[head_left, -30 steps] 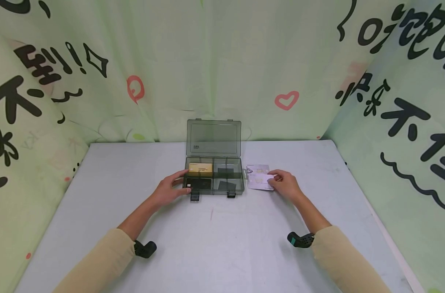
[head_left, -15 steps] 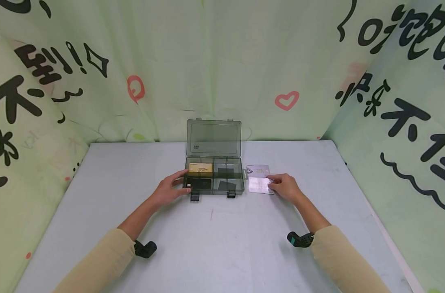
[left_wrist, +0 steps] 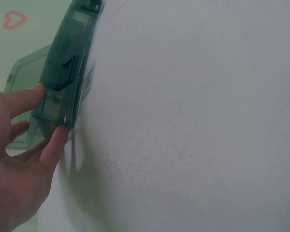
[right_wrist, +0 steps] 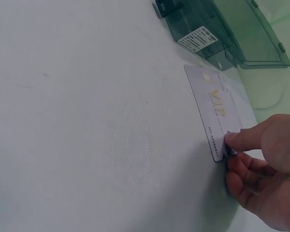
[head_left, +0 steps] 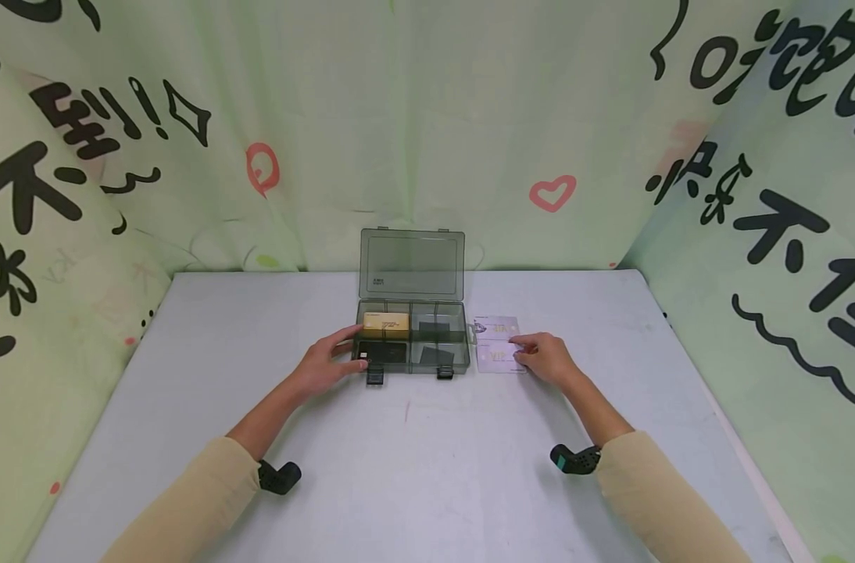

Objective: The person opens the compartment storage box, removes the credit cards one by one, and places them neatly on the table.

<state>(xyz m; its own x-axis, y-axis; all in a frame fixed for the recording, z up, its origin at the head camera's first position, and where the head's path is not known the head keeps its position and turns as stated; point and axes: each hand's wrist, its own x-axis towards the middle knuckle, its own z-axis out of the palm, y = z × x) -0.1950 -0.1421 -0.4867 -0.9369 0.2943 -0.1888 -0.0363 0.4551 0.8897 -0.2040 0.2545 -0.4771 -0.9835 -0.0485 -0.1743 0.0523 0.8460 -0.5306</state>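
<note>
Sleeves [head_left: 195, 500], beige, one pair, each arm with a black wrist device [head_left: 280, 478], above a white surface [head_left: 413, 469]. Left hand [head_left: 323, 362]: thumb and fingers apart, touching the left end of the box [head_left: 409, 371]. Right hand [head_left: 547, 358]: thumb and fingers pinching the right end of the VIP card [head_left: 498, 357], lavender, gold lettering, located just right of the box. Second card [head_left: 494, 327], lavender, directly behind the first. Box: transparent grey, divided, two dark latches [head_left: 445, 374] at the front. Contents, front left: flat black item [head_left: 388, 353]; front right: dark flat piece [head_left: 436, 358], kind unclear; rear left: yellow carton [head_left: 385, 325]; rear right: another dark piece [head_left: 433, 330], unclear. Lid [head_left: 412, 264]: raised at the back. Curtain [head_left: 413, 117]: pale green, black characters, red heart. Differences: VIP card lies nearer the person than one second ago; its lettering, lost in glare half a second ago, now reads; box, contents and left hand unchanged.
</note>
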